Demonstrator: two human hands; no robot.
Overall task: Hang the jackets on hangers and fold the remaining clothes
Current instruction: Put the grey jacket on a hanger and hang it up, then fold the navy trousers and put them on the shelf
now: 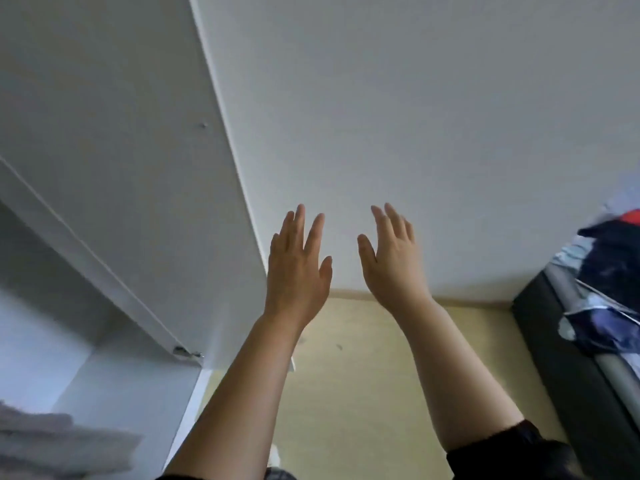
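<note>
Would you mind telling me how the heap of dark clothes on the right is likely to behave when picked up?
The heap of clothes lies crumpled and overlapping, so it is probably floppy and would sag when lifted. Lifting one piece may drag others along. It lies near the edge of the dark frame, so a push might slide it off.

Brightness: soft, even daylight, moderately bright, with a cool grey cast on the white wall [415, 116].
Shadows: faint and soft-edged; the wardrobe recess [52, 306] sits in bluish shade.
Blur: the clothes pile [609, 271] at the right edge and the grey fabric [52, 441] at lower left are smeared; the right hand [391, 261] looks softer at its outline than the left hand [298, 268].
Distortion: the wide-angle lens bends the wardrobe edge [225, 133] and stretches the forearms toward the bottom.
Sharpness: soft overall, with little fine detail.
</note>
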